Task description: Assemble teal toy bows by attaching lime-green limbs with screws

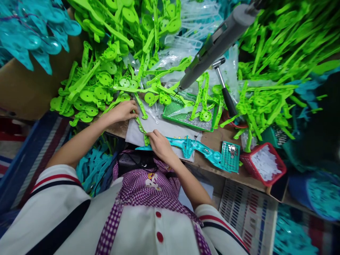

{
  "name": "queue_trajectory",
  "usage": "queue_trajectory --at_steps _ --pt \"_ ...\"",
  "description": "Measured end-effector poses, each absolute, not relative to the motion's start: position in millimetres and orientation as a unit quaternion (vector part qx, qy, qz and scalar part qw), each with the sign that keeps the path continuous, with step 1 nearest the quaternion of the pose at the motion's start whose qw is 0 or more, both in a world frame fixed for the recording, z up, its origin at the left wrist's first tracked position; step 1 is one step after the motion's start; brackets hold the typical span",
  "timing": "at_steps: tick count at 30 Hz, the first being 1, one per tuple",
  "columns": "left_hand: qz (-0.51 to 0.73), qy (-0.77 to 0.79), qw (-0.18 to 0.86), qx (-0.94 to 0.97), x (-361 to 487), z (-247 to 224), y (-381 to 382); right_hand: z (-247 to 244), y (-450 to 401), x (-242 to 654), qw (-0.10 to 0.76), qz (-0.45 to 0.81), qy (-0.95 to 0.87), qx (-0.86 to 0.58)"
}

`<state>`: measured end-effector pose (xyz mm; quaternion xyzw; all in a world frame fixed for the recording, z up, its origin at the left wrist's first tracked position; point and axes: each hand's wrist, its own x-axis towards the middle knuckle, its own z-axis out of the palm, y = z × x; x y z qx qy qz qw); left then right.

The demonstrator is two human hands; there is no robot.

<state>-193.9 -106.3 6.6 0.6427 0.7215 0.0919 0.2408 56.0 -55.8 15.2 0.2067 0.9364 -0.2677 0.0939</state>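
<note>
Green heap (90, 95): at the left, on the desk (227, 134), piled behind the left arm.
Left hand (124, 111): closed, with the fingertips gripping the far end of the green part.
Green part (140, 125): between the 2 hands, above the cloth (131, 134); its long axis goes from the left hand toward the body, and a little to the right.
Right hand (161, 144): closed also, thumb and forefinger pinching the near end of the green part; the palm is over the blue part.
Blue part (188, 146): lies along the front edge of the desk, long axis from left to right, so it is steeply across the green part. The right hand is the nearer 1. The left tip is just beside the near end of the green part; if these 2 touch, I cannot tell.
Green tray (187, 125): behind the blue part, holding small metal pieces, with green parts across it.
Screwdriver (215, 47): hangs tilted, its tip near the left end of the green tray.
Small tray (225, 163): at the right end of the blue part.
Red basket (249, 164): farthest right, beside the small tray, with white pieces (267, 163) inside.
</note>
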Motion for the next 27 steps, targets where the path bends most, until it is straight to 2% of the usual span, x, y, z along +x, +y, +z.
queue_trajectory --at_steps 7,12,20,27 --pt "0.174 0.738 0.178 0.627 -161.6 17.8 -132.6 11.4 -55.8 47.4 0.063 -0.314 0.903 0.286" --pt "0.182 0.667 0.247 0.679 -124.7 15.2 -141.3 10.2 -55.4 46.5 0.055 -0.315 0.897 0.305" --pt "0.146 0.687 0.272 0.657 -119.7 5.9 -131.7 15.1 -58.1 41.2 0.087 -0.303 0.891 0.327" --pt "0.112 0.706 0.293 0.634 -114.6 12.1 -123.9 8.7 -41.5 78.0 -0.006 -0.341 0.9 0.273"
